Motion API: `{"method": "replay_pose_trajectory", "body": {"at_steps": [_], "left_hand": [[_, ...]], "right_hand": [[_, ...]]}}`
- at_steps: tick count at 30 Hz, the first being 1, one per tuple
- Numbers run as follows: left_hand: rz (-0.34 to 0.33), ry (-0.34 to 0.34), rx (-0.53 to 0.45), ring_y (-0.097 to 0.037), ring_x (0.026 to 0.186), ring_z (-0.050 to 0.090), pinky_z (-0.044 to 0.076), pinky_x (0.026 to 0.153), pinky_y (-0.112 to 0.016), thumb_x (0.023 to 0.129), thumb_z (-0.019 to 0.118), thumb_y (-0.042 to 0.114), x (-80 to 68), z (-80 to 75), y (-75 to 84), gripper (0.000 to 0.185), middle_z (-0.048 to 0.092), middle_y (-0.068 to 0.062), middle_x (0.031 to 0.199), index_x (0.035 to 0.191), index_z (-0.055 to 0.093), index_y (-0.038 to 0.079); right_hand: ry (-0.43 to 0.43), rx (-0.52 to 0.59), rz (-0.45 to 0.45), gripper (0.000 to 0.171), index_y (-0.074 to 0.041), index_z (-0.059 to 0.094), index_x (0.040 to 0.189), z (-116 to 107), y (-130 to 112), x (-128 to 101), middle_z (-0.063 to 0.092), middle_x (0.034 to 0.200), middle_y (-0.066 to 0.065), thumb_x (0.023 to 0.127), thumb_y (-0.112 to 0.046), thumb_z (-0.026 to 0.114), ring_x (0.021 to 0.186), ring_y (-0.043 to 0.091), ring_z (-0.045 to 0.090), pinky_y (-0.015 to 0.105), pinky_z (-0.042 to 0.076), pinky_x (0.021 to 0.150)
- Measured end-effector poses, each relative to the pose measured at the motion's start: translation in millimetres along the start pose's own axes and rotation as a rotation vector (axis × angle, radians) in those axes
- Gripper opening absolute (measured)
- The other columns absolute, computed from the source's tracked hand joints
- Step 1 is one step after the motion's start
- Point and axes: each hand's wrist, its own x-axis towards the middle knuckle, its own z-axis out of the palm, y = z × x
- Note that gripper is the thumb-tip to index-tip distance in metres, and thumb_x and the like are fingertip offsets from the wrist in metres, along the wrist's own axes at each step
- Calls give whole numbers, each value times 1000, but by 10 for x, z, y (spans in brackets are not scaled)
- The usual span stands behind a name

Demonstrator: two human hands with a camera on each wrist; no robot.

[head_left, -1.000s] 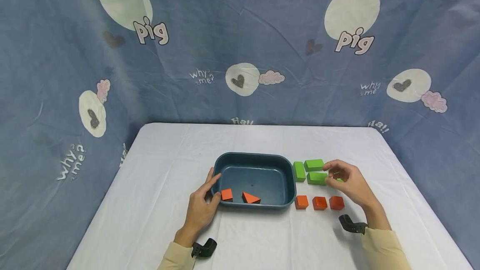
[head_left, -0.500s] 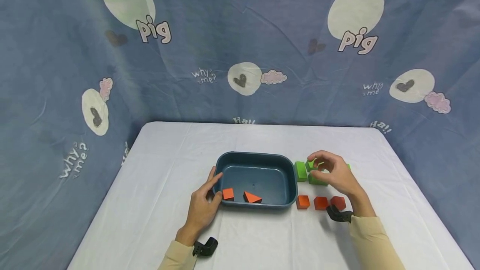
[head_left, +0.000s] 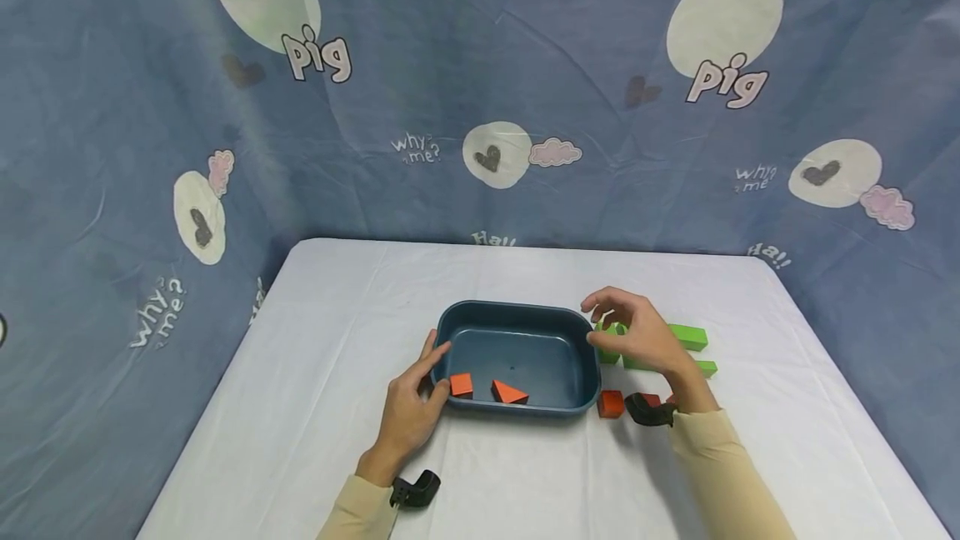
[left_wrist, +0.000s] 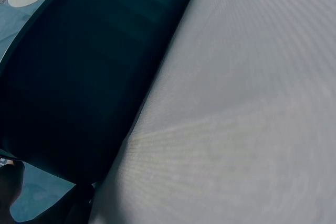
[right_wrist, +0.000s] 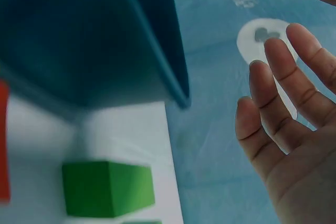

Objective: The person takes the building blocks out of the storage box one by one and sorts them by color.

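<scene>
My left hand (head_left: 408, 415) rests against the left end of a dark blue rectangular box (head_left: 517, 412), its fingers fairly straight at the rim. Inside the box, near its front wall, lie an orange cube (head_left: 462, 385) and an orange triangular block (head_left: 510, 392). Nothing is held in my right hand (head_left: 633, 332), which hovers by the box's right end with loosely bent fingers. Beneath and behind that hand are several green rectangular blocks (head_left: 687, 337), partly covered. The right wrist view shows the fingers (right_wrist: 275, 93) apart, with a green block (right_wrist: 107, 190) below the box.
Just right of the box's front corner sits a red-orange cube (head_left: 611, 404); two more are partly hidden behind the black wrist strap (head_left: 651, 411). A white cloth (head_left: 360, 307) covers the table. A blue printed curtain (head_left: 420, 198) hangs behind it.
My right hand has moved left, from over the right-hand green blocks to the box's right rim, and stays without anything in it. The left hand keeps its place on the box.
</scene>
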Motion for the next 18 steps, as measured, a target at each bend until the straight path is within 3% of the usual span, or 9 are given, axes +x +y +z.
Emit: {"method": "replay_pose_trajectory", "body": {"at_steps": [3,10,18], "left_hand": [[3,2,6,-22,141,44,31,112,-17,85,64,-2,2,-1,2,57,44,-11,156,141,62,9],[11,10,2,-23,141,44,31,112,-17,85,64,-4,11,-8,-15,58,44,-10,156,141,62,8],[5,-1,-4,-22,141,43,30,113,-17,85,64,-4,-1,-3,-16,58,43,-8,156,142,61,8]], "right_hand": [[-17,7,-11,35,-4,68,116,56,-46,86,66,106,16,83,-6,80,93,35,62,50,54,82],[-52,12,-42,35,-11,70,116,201,-177,299,66,106,14,83,-5,80,93,34,62,37,52,75],[-94,0,-41,37,-1,68,116,341,-384,435,65,109,28,80,4,77,94,48,61,60,50,79]]}}
